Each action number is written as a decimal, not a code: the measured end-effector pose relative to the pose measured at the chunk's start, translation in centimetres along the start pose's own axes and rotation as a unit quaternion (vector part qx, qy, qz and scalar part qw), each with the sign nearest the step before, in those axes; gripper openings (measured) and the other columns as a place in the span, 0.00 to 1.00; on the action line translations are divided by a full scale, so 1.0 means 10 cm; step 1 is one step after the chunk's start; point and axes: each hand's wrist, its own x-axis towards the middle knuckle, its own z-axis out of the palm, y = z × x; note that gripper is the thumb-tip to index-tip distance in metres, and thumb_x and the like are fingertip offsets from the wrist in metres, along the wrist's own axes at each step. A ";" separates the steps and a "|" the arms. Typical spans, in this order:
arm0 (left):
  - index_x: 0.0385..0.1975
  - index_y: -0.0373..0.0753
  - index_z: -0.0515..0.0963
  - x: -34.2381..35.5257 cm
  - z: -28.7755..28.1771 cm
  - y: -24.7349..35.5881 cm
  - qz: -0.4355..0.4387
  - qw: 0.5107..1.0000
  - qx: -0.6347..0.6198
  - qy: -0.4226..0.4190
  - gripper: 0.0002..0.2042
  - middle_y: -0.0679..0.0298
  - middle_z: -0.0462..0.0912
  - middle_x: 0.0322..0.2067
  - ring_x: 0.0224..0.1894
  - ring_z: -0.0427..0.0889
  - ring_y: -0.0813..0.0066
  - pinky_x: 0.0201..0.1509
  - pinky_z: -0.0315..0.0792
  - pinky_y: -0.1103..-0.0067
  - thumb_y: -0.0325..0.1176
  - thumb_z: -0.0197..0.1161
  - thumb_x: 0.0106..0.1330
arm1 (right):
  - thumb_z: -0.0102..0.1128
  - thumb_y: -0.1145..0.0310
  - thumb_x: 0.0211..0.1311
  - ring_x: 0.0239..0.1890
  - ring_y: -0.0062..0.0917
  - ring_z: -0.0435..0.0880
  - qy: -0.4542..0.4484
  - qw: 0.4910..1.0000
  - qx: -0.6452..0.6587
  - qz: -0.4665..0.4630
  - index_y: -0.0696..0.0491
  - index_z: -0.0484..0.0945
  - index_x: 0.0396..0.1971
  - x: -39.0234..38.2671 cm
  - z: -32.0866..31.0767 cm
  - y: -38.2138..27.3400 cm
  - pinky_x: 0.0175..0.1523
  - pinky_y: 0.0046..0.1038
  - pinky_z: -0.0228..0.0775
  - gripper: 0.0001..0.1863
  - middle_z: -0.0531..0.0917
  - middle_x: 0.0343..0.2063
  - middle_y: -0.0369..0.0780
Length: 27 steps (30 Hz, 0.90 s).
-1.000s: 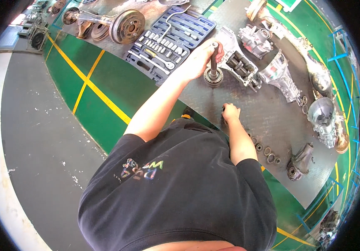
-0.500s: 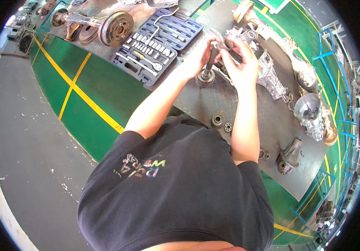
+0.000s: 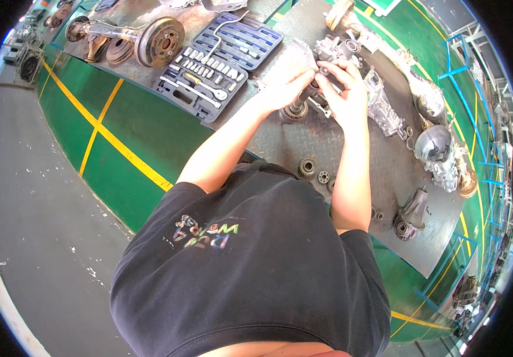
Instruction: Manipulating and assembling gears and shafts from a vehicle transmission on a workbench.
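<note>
Ahead of me, a dark metal gear shaft [image 3: 297, 109] stands tilted on the bench, with a toothed gear and bearing at its lower end. My left hand [image 3: 292, 90] is closed at the shaft's upper part and covers much of it. Close beside it, my right hand [image 3: 347, 89] pinches a small round metal part [image 3: 324, 71] between thumb and fingers, near the shaft's top. The fingertips of both hands nearly meet there. Exactly how the small part sits against the shaft is hidden by the fingers.
A socket set case [image 3: 203, 77] lies unfolded at left. A rusty axle with drum [image 3: 160, 41] is behind it. Aluminium gearbox housings [image 3: 382, 107] and a bell housing [image 3: 436, 146] stand right. Loose gears [image 3: 307, 167] and a grey housing [image 3: 411, 214] lie nearer on the metal bench [image 3: 381, 172].
My left hand has shifted slightly toward my right hand and now covers the upper shaft that showed before. The whole view has shifted slightly.
</note>
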 end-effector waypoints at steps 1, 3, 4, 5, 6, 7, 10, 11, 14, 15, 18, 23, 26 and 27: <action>0.50 0.31 0.80 -0.03 -0.01 -0.04 0.015 0.999 0.030 -0.009 0.18 0.53 0.85 0.43 0.46 0.82 0.55 0.55 0.73 0.65 0.39 0.49 0.77 | 0.71 0.70 0.59 0.40 0.26 0.82 -0.001 0.999 0.031 0.025 0.55 0.87 0.44 -0.02 0.01 0.02 0.47 0.25 0.75 0.13 0.82 0.39 0.37; 0.55 0.31 0.77 -0.09 -0.12 -0.05 -0.036 0.997 0.043 -0.061 0.17 0.56 0.81 0.50 0.53 0.78 0.62 0.61 0.71 0.69 0.38 0.50 0.78 | 0.71 0.70 0.59 0.41 0.25 0.82 -0.007 0.999 0.018 0.036 0.55 0.87 0.45 -0.02 -0.03 -0.04 0.47 0.24 0.74 0.13 0.82 0.40 0.38; 0.60 0.32 0.75 -0.11 -0.16 -0.05 -0.085 0.989 0.056 -0.111 0.18 0.59 0.78 0.57 0.60 0.75 0.70 0.67 0.69 0.73 0.36 0.51 0.79 | 0.71 0.71 0.60 0.41 0.25 0.82 -0.014 0.999 0.006 0.045 0.55 0.87 0.45 -0.03 -0.04 -0.06 0.48 0.24 0.74 0.14 0.82 0.40 0.38; 0.60 0.32 0.75 -0.12 -0.16 -0.06 -0.085 0.989 0.056 -0.111 0.18 0.59 0.78 0.57 0.60 0.75 0.70 0.67 0.69 0.73 0.36 0.51 0.79 | 0.71 0.71 0.60 0.41 0.25 0.82 -0.014 0.999 0.007 0.045 0.55 0.87 0.45 -0.04 -0.04 -0.05 0.48 0.24 0.74 0.14 0.82 0.40 0.38; 0.58 0.31 0.75 -0.14 -0.16 -0.07 -0.110 0.988 -0.004 -0.109 0.17 0.58 0.79 0.56 0.60 0.75 0.70 0.67 0.69 0.73 0.36 0.51 0.79 | 0.70 0.70 0.60 0.42 0.25 0.82 -0.012 0.998 0.014 0.058 0.54 0.87 0.46 -0.04 -0.04 -0.04 0.48 0.24 0.74 0.14 0.82 0.40 0.38; 0.57 0.31 0.76 -0.16 -0.16 -0.08 -0.135 0.983 -0.064 -0.107 0.16 0.57 0.80 0.55 0.61 0.75 0.70 0.67 0.69 0.72 0.35 0.51 0.79 | 0.70 0.70 0.60 0.43 0.25 0.82 -0.010 0.997 0.022 0.071 0.54 0.86 0.46 -0.04 -0.04 -0.03 0.49 0.24 0.74 0.14 0.83 0.40 0.39; 0.54 0.32 0.79 -0.18 -0.17 -0.10 -0.146 0.980 0.023 -0.132 0.15 0.58 0.82 0.52 0.60 0.75 0.72 0.68 0.68 0.73 0.34 0.55 0.76 | 0.68 0.74 0.62 0.46 0.22 0.82 -0.020 0.999 -0.014 0.040 0.57 0.85 0.49 -0.04 -0.09 0.01 0.54 0.23 0.74 0.15 0.83 0.42 0.38; 0.54 0.32 0.79 -0.18 -0.17 -0.15 -0.146 0.980 0.023 -0.132 0.15 0.58 0.82 0.52 0.60 0.75 0.72 0.68 0.68 0.73 0.34 0.55 0.76 | 0.68 0.74 0.62 0.46 0.22 0.82 -0.021 0.999 -0.013 0.040 0.57 0.85 0.49 -0.04 -0.09 0.02 0.54 0.23 0.74 0.15 0.83 0.42 0.38; 0.50 0.33 0.82 -0.27 -0.18 -0.33 -0.103 0.981 0.064 -0.151 0.18 0.52 0.86 0.41 0.43 0.84 0.62 0.52 0.75 0.70 0.37 0.60 0.66 | 0.70 0.70 0.60 0.44 0.26 0.82 -0.007 0.999 -0.005 0.041 0.54 0.86 0.47 -0.06 -0.05 0.07 0.51 0.25 0.74 0.15 0.84 0.41 0.40; 0.51 0.34 0.81 -0.31 -0.20 -0.35 -0.046 0.972 0.161 -0.167 0.19 0.52 0.86 0.42 0.44 0.84 0.59 0.53 0.76 0.69 0.37 0.62 0.63 | 0.70 0.70 0.60 0.43 0.26 0.83 -0.002 1.000 -0.009 0.029 0.54 0.86 0.47 -0.07 -0.04 0.09 0.49 0.24 0.74 0.15 0.84 0.41 0.40; 0.55 0.35 0.79 -0.34 -0.21 -0.29 -0.018 0.940 0.267 -0.211 0.24 0.49 0.84 0.48 0.51 0.83 0.53 0.57 0.76 0.67 0.39 0.67 0.60 | 0.70 0.69 0.60 0.42 0.26 0.83 -0.006 0.999 -0.010 0.034 0.53 0.86 0.47 -0.10 -0.08 0.05 0.44 0.23 0.75 0.15 0.84 0.41 0.40; 0.52 0.35 0.78 -0.12 -0.03 0.20 -0.015 0.979 0.149 -0.138 0.20 0.51 0.83 0.45 0.48 0.82 0.59 0.53 0.75 0.70 0.41 0.67 0.66 | 0.68 0.64 0.62 0.41 0.27 0.83 -0.017 0.999 -0.033 0.011 0.52 0.86 0.48 -0.13 -0.15 0.09 0.40 0.24 0.75 0.15 0.83 0.41 0.39; 0.52 0.35 0.78 0.01 -0.04 0.39 -0.007 0.971 0.210 -0.116 0.16 0.55 0.86 0.37 0.39 0.85 0.66 0.46 0.77 0.71 0.39 0.61 0.70 | 0.67 0.63 0.64 0.47 0.31 0.82 -0.018 0.999 -0.037 0.008 0.50 0.83 0.54 -0.13 -0.10 0.04 0.47 0.28 0.76 0.19 0.83 0.44 0.43; 0.51 0.35 0.78 0.01 -0.03 0.37 -0.007 0.977 0.190 -0.095 0.15 0.55 0.86 0.35 0.38 0.86 0.69 0.45 0.77 0.72 0.38 0.61 0.71 | 0.66 0.62 0.65 0.48 0.31 0.83 -0.020 1.000 -0.023 -0.004 0.51 0.81 0.56 -0.16 -0.11 0.07 0.47 0.28 0.76 0.21 0.83 0.47 0.44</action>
